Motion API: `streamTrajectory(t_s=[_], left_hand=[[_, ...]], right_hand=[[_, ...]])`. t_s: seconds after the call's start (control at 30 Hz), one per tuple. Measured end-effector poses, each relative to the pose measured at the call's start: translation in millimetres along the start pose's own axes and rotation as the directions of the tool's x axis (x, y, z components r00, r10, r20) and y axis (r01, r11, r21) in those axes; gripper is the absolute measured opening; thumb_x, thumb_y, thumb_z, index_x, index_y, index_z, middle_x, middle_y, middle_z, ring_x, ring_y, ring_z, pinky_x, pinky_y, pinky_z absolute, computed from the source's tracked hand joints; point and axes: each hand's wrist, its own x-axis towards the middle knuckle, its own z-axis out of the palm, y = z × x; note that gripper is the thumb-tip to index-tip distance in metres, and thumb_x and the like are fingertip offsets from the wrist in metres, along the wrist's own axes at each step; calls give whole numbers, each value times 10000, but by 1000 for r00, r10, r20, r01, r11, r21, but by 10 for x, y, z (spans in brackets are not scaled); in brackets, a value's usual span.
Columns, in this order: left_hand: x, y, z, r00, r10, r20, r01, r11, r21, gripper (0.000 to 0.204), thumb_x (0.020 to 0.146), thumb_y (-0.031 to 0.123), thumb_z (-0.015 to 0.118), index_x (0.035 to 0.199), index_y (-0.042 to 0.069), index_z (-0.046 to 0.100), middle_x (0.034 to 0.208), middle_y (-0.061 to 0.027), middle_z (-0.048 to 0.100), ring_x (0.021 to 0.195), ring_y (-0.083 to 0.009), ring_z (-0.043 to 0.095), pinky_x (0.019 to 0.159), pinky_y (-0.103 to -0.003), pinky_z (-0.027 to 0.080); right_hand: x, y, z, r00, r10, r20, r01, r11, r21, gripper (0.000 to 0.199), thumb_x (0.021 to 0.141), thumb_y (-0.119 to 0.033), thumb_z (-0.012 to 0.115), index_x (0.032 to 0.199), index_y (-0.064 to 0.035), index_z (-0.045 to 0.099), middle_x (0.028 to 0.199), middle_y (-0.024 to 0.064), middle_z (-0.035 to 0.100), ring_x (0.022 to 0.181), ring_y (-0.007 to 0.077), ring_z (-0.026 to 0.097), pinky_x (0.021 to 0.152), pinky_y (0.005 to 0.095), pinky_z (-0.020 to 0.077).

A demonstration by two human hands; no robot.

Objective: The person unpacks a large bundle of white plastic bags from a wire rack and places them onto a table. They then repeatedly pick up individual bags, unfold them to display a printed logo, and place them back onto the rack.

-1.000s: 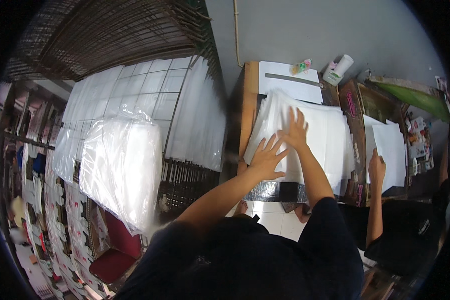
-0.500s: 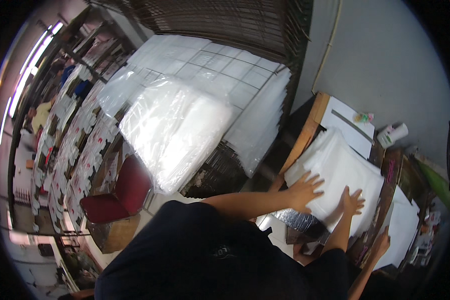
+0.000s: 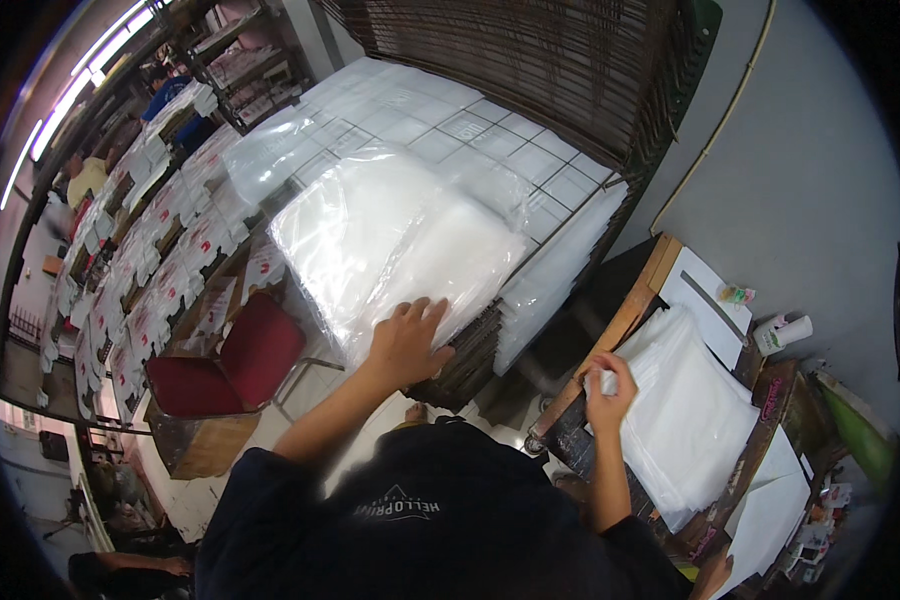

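Clear plastic bags [image 3: 400,240], one stacked bundle, head view: lies under and ahead of your left hand [image 3: 407,343], whose fingers spread flat on the near edge, gripping nothing. Your right hand [image 3: 608,385] pinches a corner of the white sheet pile [image 3: 685,420] on the wooden bench [image 3: 620,325]. Red chair [image 3: 240,365] sits below your left hand. Best press evenly, lest slippery bags slide.

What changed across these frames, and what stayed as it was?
The left hand left the white sheets on the bench and swung left onto the stack of clear plastic bags. The right hand slid to the sheets' near corner. The sheets stayed put.
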Motion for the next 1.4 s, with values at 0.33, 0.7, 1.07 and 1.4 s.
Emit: streamTrajectory(t_s=[0.33, 0.7, 1.07, 1.4], left_hand=[[186, -440, -31, 987, 157, 37, -141, 953, -268, 503, 815, 487, 600, 1145, 108, 622, 1102, -126, 584, 1009, -316, 578, 741, -439, 521], [352, -435, 97, 970, 237, 60, -214, 941, -262, 600, 723, 428, 675, 1133, 4, 565, 1077, -138, 514, 1038, -289, 509, 706, -436, 529], [476, -427, -17, 936, 306, 175, -293, 951, -97, 788, 646, 424, 747, 1223, -42, 480, 1107, -155, 490, 1021, -309, 515, 775, -406, 513], [659, -185, 68, 932, 226, 282, -232, 973, -12, 787, 643, 448, 761, 1223, -11, 491, 1118, -172, 498, 1024, -312, 559, 799, -409, 508]], right_hand=[[467, -989, 1333, 867, -225, 444, 239, 971, 24, 207, 818, -71, 623, 1020, -34, 653, 1012, 147, 626, 929, 262, 613, 796, 302, 476], [336, -1128, 1617, 984, 101, 149, -28, 903, -428, 308, 773, -371, 703, 884, -86, 660, 906, 93, 507, 712, 248, 584, 639, 359, 484], [105, -897, 1653, 954, 288, 80, -218, 855, -470, 235, 705, -110, 713, 918, -64, 626, 826, 92, 492, 701, 264, 560, 639, 373, 461], [63, -715, 1606, 981, 55, 185, 45, 867, -496, 270, 697, -119, 712, 961, -106, 657, 736, 70, 481, 730, 248, 545, 647, 344, 453]])
